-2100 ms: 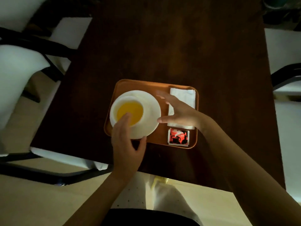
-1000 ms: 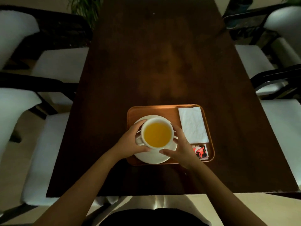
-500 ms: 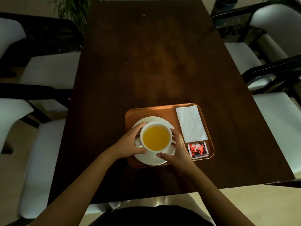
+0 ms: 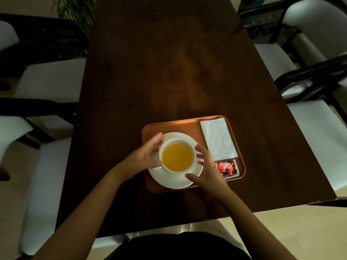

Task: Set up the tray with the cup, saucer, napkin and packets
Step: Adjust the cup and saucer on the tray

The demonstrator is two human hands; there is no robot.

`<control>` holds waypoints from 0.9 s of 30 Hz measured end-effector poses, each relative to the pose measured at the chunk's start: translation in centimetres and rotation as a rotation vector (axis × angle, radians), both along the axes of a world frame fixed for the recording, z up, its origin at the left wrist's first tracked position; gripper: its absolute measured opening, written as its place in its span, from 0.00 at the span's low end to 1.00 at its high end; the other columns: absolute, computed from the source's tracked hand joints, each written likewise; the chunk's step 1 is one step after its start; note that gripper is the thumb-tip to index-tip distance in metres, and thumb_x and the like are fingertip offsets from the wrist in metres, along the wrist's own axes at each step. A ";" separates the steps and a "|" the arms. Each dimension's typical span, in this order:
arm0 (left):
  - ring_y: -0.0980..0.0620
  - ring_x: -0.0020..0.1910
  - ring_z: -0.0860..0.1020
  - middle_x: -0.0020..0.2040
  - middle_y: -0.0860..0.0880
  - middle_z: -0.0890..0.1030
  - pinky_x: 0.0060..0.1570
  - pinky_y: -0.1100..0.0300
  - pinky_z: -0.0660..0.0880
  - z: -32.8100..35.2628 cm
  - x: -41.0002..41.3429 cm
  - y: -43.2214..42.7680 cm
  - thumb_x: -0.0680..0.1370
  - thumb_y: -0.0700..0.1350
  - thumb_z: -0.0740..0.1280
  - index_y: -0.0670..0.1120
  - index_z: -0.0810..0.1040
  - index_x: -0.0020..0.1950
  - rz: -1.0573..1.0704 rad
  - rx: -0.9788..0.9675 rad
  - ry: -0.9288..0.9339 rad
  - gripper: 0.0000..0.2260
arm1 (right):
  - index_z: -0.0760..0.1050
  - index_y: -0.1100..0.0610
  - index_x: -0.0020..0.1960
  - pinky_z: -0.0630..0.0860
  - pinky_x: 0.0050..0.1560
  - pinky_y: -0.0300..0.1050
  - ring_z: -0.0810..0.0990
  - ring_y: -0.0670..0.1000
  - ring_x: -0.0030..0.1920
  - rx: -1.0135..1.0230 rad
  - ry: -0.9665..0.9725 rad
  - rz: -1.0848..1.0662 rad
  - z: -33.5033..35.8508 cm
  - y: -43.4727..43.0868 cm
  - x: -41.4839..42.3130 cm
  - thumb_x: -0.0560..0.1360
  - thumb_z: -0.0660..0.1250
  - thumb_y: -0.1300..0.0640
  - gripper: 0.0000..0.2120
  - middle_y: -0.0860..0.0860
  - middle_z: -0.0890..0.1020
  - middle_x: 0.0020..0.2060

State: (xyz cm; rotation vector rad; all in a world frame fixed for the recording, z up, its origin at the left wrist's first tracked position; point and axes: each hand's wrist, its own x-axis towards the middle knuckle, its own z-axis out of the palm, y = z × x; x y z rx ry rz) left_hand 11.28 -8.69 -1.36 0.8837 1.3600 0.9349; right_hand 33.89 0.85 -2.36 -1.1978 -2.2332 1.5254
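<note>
An orange tray [image 4: 169, 126] lies near the front edge of the dark wooden table [image 4: 169, 62]. On its left half a white saucer [image 4: 172, 182] carries a white cup [image 4: 177, 141] full of yellow drink. My left hand [image 4: 144, 158] wraps the cup's left side and hides the handle. My right hand [image 4: 208, 166] has its fingers spread against the cup's right side, with the thumb resting on the saucer. A white napkin [image 4: 218, 139] lies flat along the tray's right side. Red and black packets [image 4: 228, 168] sit just below it, partly hidden by my right hand.
White-cushioned chairs with black frames stand along the left [image 4: 50, 79] and right [image 4: 319, 128] sides of the table. A green plant [image 4: 75, 10] stands at the far left corner. The table's front edge runs close below the tray.
The cup sits on the saucer as before. My right fingers have loosened and spread away from the cup. My left hand stays cupped on it. The view has shifted slightly.
</note>
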 end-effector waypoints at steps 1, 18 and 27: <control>0.64 0.69 0.64 0.70 0.60 0.64 0.66 0.63 0.64 0.2 -0.6 0.2 0.70 0.43 0.71 0.62 0.60 0.69 0.081 0.014 -0.067 0.33 | 0.59 0.48 0.68 0.73 0.56 0.38 0.70 0.43 0.59 0.037 -0.041 -0.052 0.1 0.2 0.4 0.67 0.75 0.57 0.37 0.46 0.67 0.65; 0.44 0.61 0.72 0.64 0.43 0.73 0.62 0.50 0.70 -0.9 0.0 5.2 0.74 0.36 0.63 0.45 0.71 0.65 0.039 -0.150 0.907 0.20 | 0.67 0.58 0.64 0.78 0.57 0.53 0.76 0.56 0.55 -0.047 -0.300 -0.257 -0.1 -0.3 -0.6 0.69 0.71 0.64 0.26 0.56 0.74 0.59; 0.45 0.60 0.74 0.63 0.43 0.76 0.61 0.50 0.72 -1.1 0.2 5.6 0.74 0.34 0.62 0.44 0.72 0.64 0.120 -0.141 0.913 0.19 | 0.67 0.57 0.63 0.78 0.57 0.51 0.75 0.55 0.55 -0.057 -0.267 -0.285 -0.1 0.3 -0.8 0.69 0.69 0.66 0.25 0.56 0.74 0.58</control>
